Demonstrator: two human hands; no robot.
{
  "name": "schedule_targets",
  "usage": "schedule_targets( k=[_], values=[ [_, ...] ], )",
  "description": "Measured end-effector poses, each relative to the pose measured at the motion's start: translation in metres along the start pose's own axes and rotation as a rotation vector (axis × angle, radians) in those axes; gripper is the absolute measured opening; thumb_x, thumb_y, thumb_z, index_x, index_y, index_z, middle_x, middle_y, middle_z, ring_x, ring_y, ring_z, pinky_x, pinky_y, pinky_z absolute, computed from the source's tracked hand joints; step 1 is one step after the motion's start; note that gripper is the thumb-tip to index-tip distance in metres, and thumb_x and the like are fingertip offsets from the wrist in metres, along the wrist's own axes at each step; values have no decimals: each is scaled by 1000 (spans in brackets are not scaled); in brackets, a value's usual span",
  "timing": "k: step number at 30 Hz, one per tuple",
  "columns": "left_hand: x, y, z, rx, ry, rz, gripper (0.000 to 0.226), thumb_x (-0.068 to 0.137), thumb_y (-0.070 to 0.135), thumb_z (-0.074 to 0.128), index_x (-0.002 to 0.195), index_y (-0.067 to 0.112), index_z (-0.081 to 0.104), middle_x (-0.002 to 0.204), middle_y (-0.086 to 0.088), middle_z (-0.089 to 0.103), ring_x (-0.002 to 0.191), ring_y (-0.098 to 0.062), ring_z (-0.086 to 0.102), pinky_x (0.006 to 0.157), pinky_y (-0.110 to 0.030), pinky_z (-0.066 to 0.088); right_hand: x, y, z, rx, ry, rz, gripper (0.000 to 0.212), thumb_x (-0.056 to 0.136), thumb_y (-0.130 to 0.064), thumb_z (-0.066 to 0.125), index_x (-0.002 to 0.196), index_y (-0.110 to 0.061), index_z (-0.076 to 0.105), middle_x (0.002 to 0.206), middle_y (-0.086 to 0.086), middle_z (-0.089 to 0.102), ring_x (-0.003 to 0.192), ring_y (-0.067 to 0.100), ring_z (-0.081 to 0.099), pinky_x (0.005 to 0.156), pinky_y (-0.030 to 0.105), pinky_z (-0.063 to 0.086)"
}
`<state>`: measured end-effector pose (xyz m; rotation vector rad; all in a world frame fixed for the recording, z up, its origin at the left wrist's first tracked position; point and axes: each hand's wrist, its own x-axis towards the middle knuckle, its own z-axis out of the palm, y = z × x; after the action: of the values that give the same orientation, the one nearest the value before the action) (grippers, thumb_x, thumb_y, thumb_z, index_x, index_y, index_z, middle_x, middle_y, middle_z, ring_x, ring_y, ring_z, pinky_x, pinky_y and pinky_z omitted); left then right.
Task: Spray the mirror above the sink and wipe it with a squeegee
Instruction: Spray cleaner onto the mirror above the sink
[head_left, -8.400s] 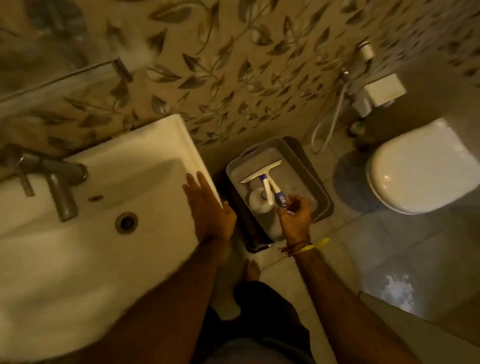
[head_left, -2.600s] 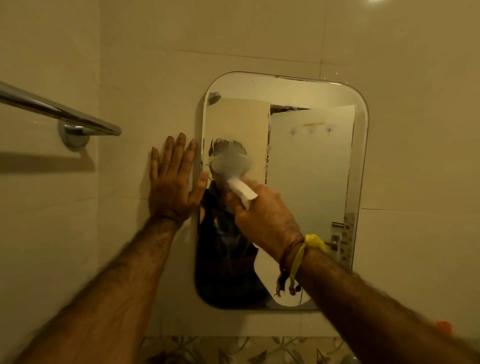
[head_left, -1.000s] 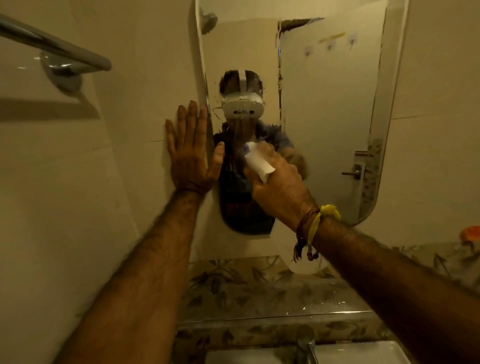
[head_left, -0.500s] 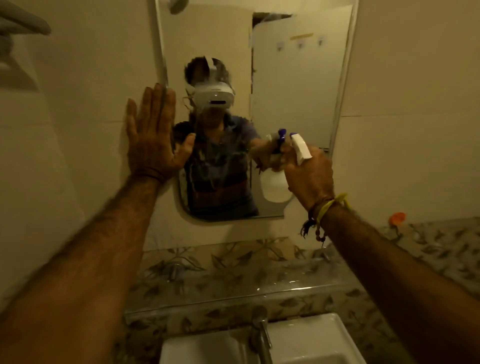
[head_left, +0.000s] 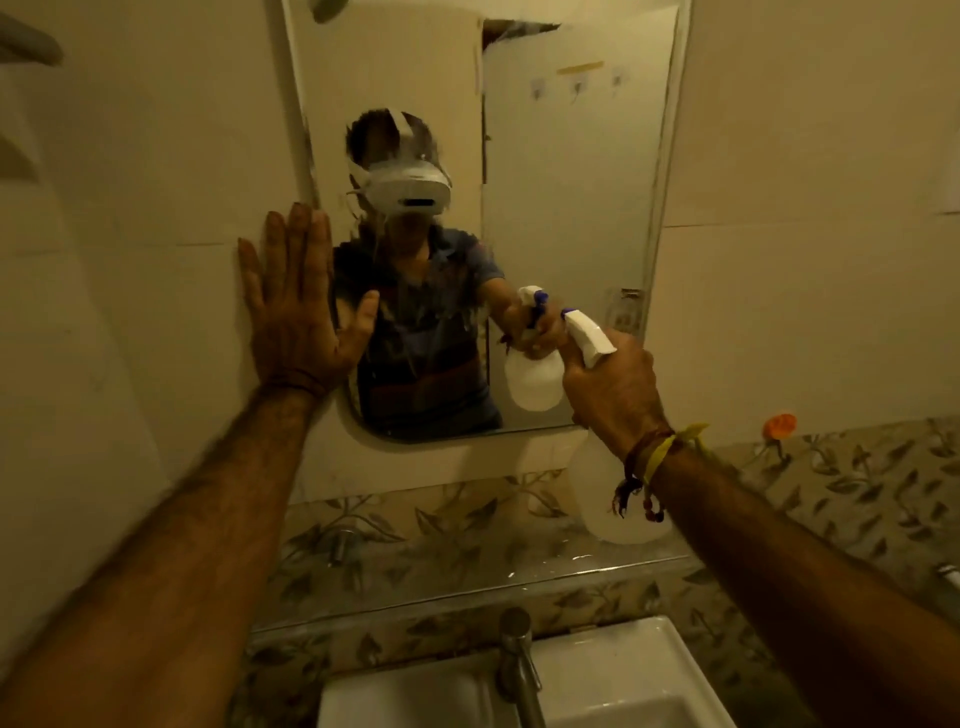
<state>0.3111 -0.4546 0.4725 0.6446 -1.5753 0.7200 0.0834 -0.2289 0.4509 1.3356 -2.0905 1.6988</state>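
The mirror (head_left: 566, 171) hangs on the cream wall above the white sink (head_left: 613, 680). Wet streaks run down its left half over the reflection of a person. My right hand (head_left: 613, 384) grips a white spray bottle (head_left: 608, 499) by the neck, its white nozzle pointing at the mirror's lower right part, close to the glass. My left hand (head_left: 296, 306) lies flat with fingers spread on the wall at the mirror's left edge, thumb over the glass. No squeegee is in view.
A glass shelf (head_left: 467, 587) runs below the mirror over leaf-patterned tiles. A steel tap (head_left: 519, 660) rises behind the sink. A small orange object (head_left: 779, 423) sits on the wall at the right. A towel rail end (head_left: 26, 44) shows at the top left.
My right hand with the spray bottle has moved from the mirror's left-centre to its lower right. The view tilted down, showing shelf and sink. My left hand stayed pressed by the mirror's left edge.
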Motion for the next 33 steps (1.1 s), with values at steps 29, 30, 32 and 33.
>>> schedule_targets(
  k=[29, 30, 32, 33],
  values=[
    [-5, 4, 1, 30, -1, 71, 82, 99, 59, 42, 162, 13, 17, 165, -19, 27, 154, -38, 22, 124, -59, 7, -29, 35, 8, -354, -236, 75, 10, 91, -28, 57, 90, -19, 61, 72, -2, 62, 65, 22, 64, 60, 34, 57],
    [-5, 3, 2, 30, 13, 74, 82, 99, 58, 43, 162, 13, 16, 166, -18, 27, 154, -36, 22, 124, -59, 8, -27, 40, 1, -357, -210, 93, 13, 92, -31, 57, 85, -20, 58, 70, -2, 60, 63, 22, 64, 57, 33, 56],
    [-6, 0, 5, 21, 35, 64, 83, 99, 57, 44, 163, 13, 15, 167, -14, 26, 156, -33, 20, 126, -56, 6, -24, 48, -10, -387, -165, 119, 17, 93, -34, 55, 82, -21, 56, 67, -3, 57, 59, 21, 60, 50, 26, 48],
    [-5, -2, 6, 4, 43, 57, 83, 98, 57, 44, 163, 14, 14, 167, -12, 25, 156, -30, 19, 127, -53, 3, -22, 52, -16, -403, -152, 136, 18, 93, -35, 55, 82, -21, 57, 68, -2, 58, 59, 19, 59, 49, 24, 44]
  ],
)
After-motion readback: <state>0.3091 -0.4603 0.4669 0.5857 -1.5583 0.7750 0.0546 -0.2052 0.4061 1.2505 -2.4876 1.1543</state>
